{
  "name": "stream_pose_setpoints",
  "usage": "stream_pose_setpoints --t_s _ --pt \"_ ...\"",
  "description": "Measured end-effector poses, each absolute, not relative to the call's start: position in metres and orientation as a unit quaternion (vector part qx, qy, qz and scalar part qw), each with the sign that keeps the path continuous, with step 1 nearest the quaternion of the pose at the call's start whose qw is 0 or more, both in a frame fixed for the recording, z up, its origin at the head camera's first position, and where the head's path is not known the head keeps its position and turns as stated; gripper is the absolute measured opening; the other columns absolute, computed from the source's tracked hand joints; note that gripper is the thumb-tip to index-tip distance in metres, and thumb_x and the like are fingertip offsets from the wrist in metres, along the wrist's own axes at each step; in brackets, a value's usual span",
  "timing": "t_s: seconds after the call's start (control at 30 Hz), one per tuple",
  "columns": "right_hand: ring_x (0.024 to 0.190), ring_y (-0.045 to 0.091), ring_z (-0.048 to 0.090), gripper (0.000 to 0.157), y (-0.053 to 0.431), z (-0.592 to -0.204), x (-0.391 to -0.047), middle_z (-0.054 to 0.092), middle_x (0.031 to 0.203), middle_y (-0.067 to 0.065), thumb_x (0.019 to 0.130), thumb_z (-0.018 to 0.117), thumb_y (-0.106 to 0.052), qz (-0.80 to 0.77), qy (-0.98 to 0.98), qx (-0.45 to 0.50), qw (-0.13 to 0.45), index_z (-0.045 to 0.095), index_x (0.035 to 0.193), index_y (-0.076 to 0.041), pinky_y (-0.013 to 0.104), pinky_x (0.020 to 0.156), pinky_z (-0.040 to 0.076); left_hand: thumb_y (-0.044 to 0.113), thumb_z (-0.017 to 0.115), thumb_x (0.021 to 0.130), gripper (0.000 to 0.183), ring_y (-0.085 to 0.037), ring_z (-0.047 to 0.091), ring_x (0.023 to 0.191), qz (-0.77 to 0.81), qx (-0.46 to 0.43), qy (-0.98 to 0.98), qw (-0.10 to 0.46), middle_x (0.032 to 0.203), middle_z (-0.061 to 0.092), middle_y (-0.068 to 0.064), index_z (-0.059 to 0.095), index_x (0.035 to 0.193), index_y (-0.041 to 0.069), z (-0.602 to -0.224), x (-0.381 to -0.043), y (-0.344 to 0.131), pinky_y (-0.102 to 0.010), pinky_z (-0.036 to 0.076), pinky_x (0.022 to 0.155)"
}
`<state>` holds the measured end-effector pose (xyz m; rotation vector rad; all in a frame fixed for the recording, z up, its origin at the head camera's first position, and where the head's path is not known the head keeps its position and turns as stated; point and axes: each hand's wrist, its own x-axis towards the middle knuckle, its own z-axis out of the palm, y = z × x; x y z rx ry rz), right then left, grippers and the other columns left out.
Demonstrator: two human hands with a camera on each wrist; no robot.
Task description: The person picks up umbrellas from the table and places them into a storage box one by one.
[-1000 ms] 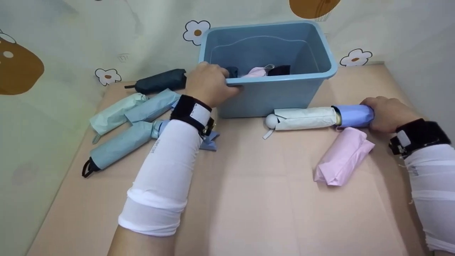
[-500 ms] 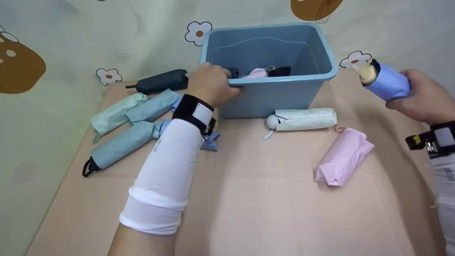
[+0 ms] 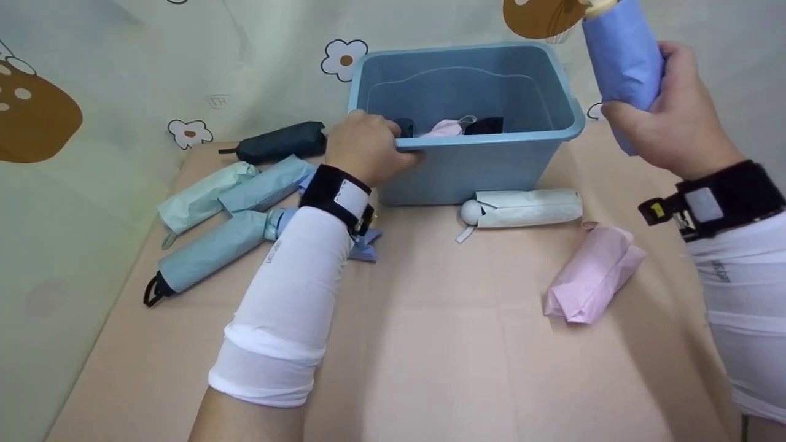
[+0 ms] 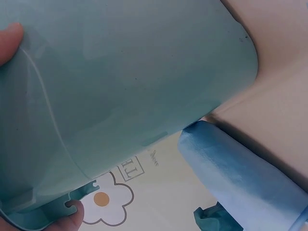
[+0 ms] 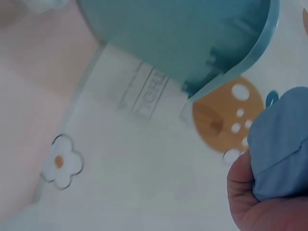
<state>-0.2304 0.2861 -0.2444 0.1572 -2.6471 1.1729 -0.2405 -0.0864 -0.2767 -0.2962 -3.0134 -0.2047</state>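
My left hand (image 3: 365, 147) grips the near left rim of a blue plastic bin (image 3: 466, 169), its thumb on the outer wall. Up at the right, my right hand (image 3: 681, 116) holds a folded blue umbrella (image 3: 626, 58) in the air, beside the bin; its pale handle end leans up and left, partly out of the head view. The right wrist view shows fingers curled round the umbrella's blue cloth (image 5: 279, 149). Inside the bin lie a pink bundle (image 3: 446, 127) and dark ones (image 3: 485, 125), mostly hidden by the front wall.
A whitish folded umbrella (image 3: 528, 209) lies against the bin's front, with a pink one (image 3: 592, 276) nearer me. At left lie a dark umbrella (image 3: 282, 142), a mint one (image 3: 206, 193) and several blue-green ones (image 3: 212, 252), some partly behind my left forearm. A patterned cloth (image 3: 264, 55) hangs behind.
My right hand has lifted the blue umbrella off the table from beside the whitish one, raised it and tilted it upward. My left hand stays on the bin rim.
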Motion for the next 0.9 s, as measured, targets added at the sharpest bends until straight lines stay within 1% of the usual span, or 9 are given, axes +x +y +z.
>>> stream_pose_setpoints --t_s 0.07,0.1,0.23,0.33,0.47,0.57,0.73,0.9 --pt "0.139 0.043 0.041 0.082 0.271 -0.24 -0.233 0.034 0.159 0.024 0.097 0.064 -0.026 0.411 -0.902 0.075 0.109 0.015 0.163 -0.021 0.072 0.116 0.034 0.056 0.067 0.095 0.047 -0.026 0.056 0.095 -0.071 -0.097 -0.991 0.054 0.084 0.07 -0.006 0.081 0.095 0.011 -0.277 -0.241 -0.086 -0.038 0.043 0.079" --pt "0.139 0.044 0.041 0.082 0.263 -0.239 -0.235 0.034 0.159 0.025 0.098 0.064 -0.026 0.412 -0.9 0.089 0.107 0.013 0.162 -0.022 0.074 0.115 0.035 0.056 0.068 0.095 0.046 -0.026 0.056 0.094 -0.073 -0.097 -0.991 0.054 0.083 0.07 -0.006 0.081 0.095 0.011 -0.277 -0.241 -0.086 -0.038 0.043 0.079" --pt "0.137 0.041 0.045 0.082 0.23 -0.237 -0.246 0.036 0.158 0.024 0.099 0.064 -0.028 0.415 -0.898 0.116 0.088 0.01 0.161 -0.026 0.07 0.113 0.04 0.056 0.067 0.095 0.047 -0.026 0.056 0.093 -0.069 -0.095 -0.991 0.059 0.082 0.07 -0.006 0.082 0.096 0.011 -0.277 -0.241 -0.087 -0.037 0.044 0.077" --pt "0.142 0.04 0.045 0.082 0.207 -0.239 -0.256 0.033 0.162 0.023 0.102 0.062 -0.032 0.408 -0.903 0.118 0.062 0.005 0.162 -0.027 0.067 0.115 0.038 0.057 0.068 0.094 0.047 -0.025 0.056 0.094 -0.063 -0.096 -0.991 0.063 0.085 0.072 -0.006 0.082 0.097 0.012 -0.278 -0.242 -0.087 -0.039 0.047 0.079" --pt "0.15 0.039 0.04 0.082 0.185 -0.243 -0.268 0.028 0.167 0.018 0.105 0.057 -0.037 0.382 -0.917 0.109 0.037 0.001 0.163 -0.025 0.064 0.122 0.032 0.057 0.068 0.093 0.047 -0.025 0.056 0.095 -0.062 -0.098 -0.991 0.062 0.087 0.072 -0.005 0.081 0.099 0.012 -0.278 -0.243 -0.085 -0.04 0.048 0.081" --pt "0.151 0.038 0.04 0.082 0.18 -0.243 -0.275 0.029 0.168 0.017 0.106 0.055 -0.038 0.355 -0.929 0.096 0.026 0.001 0.165 -0.021 0.061 0.124 0.031 0.057 0.068 0.093 0.047 -0.025 0.056 0.095 -0.065 -0.098 -0.991 0.061 0.084 0.07 -0.005 0.081 0.097 0.012 -0.277 -0.243 -0.083 -0.039 0.047 0.08" --pt "0.149 0.04 0.043 0.084 0.178 -0.244 -0.28 0.033 0.167 0.02 0.106 0.053 -0.041 0.318 -0.946 0.07 -0.001 0.0 0.167 -0.019 0.062 0.122 0.033 0.057 0.068 0.093 0.046 -0.025 0.056 0.093 -0.067 -0.095 -0.991 0.066 0.079 0.068 -0.005 0.079 0.089 0.012 -0.277 -0.243 -0.082 -0.038 0.045 0.076" --pt "0.145 0.041 0.048 0.084 0.174 -0.246 -0.281 0.038 0.164 0.024 0.107 0.051 -0.044 0.292 -0.955 0.06 -0.006 0.002 0.167 -0.013 0.061 0.121 0.036 0.056 0.068 0.093 0.045 -0.025 0.056 0.093 -0.069 -0.092 -0.991 0.065 0.078 0.067 -0.005 0.08 0.09 0.012 -0.277 -0.244 -0.082 -0.037 0.043 0.076"
